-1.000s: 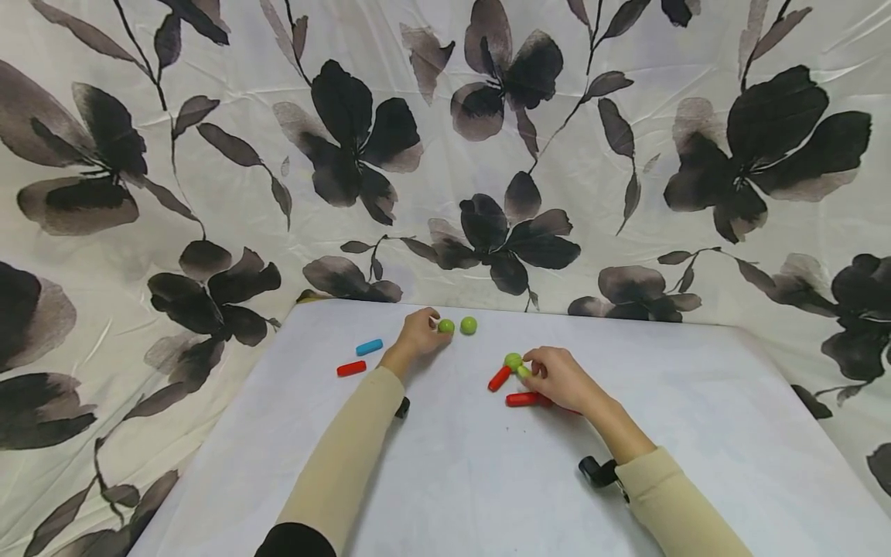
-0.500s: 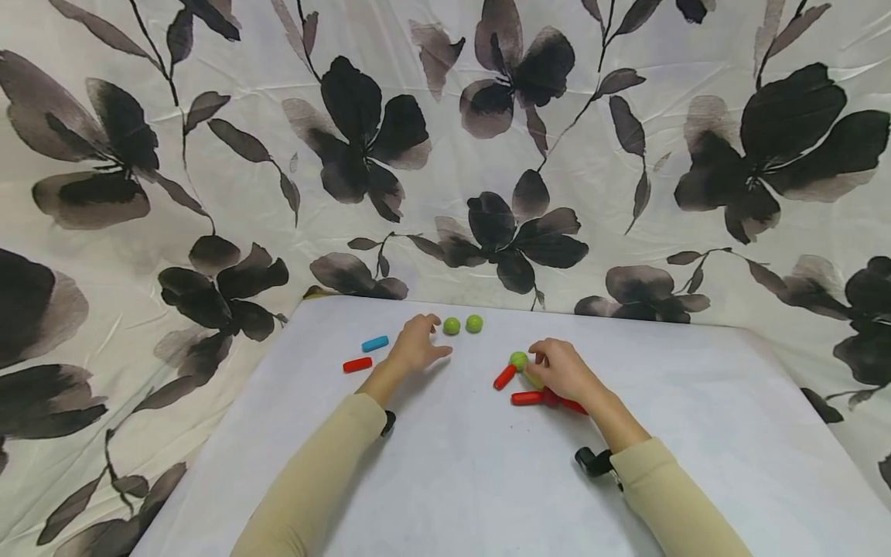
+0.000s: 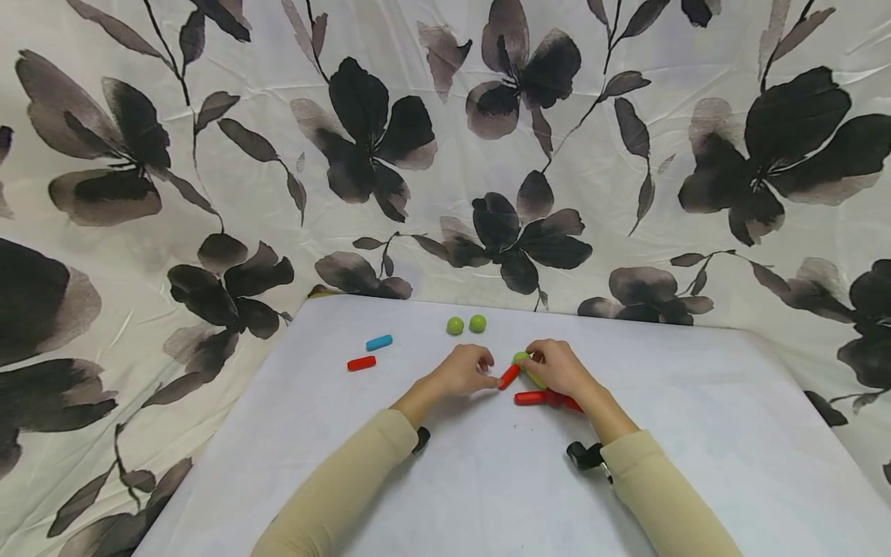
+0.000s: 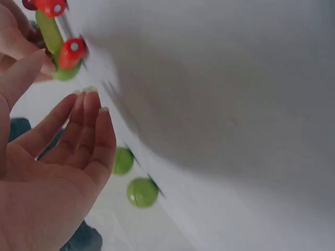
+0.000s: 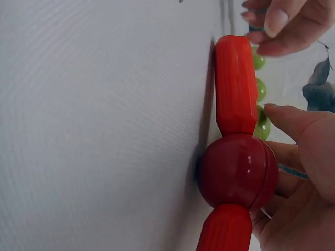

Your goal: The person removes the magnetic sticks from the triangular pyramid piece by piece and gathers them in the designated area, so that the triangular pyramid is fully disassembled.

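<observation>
My left hand [image 3: 461,371], fingers loosely bent, has its thumb tip close to the free end of a red rod [image 3: 509,377]; whether they touch is unclear. That rod meets a green ball [image 3: 520,357], which my right hand [image 3: 560,367] pinches. A yellow-green rod [image 3: 536,379] runs from the ball, partly under the right hand. Nearer me, a dark red ball [image 5: 235,167] sits between two red rods, one of them a ridged rod [image 5: 234,83] in the right wrist view. In the left wrist view, the left palm [image 4: 57,178] holds nothing.
Two loose green balls [image 3: 477,323] lie near the back of the white tabletop [image 3: 445,495]. To the left are a blue rod [image 3: 379,343] and a separate red rod [image 3: 361,363]. A flower-printed cloth [image 3: 418,193] hangs behind the table.
My left hand has let go of a green ball at the back and come right and nearer, to the red rod. My right hand has stayed at the joined pieces.
</observation>
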